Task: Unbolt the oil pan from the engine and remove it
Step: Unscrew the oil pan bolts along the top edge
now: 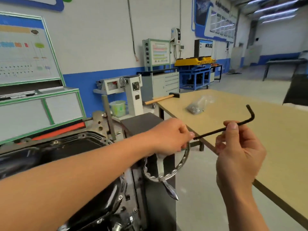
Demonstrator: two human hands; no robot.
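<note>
Head view. Left hand sat near frame centre, forearm coming in from 8 o'clock, fingers curled over the top rim of the chrome handwheel on the engine stand. Right hand at 4 o'clock, raised, thumb and fingertips pinching the long arm of a black hex key. Key ran roughly level, short bent end pointing up toward 2 o'clock. Its long end reached the left hand's fingertips; could not tell if that hand also pinched it.

Oil pan, black, lay at 9 o'clock on the upturned engine, partly hidden by the left forearm, flange showing along its far edge. Neither hand touched the pan.

Tan table filled 3 o'clock. On it, a wooden-handled hammer at 12 o'clock, handle overhanging the near corner, and a clear plastic bag with small metal parts at 1 o'clock, apart from the hammer.
</note>
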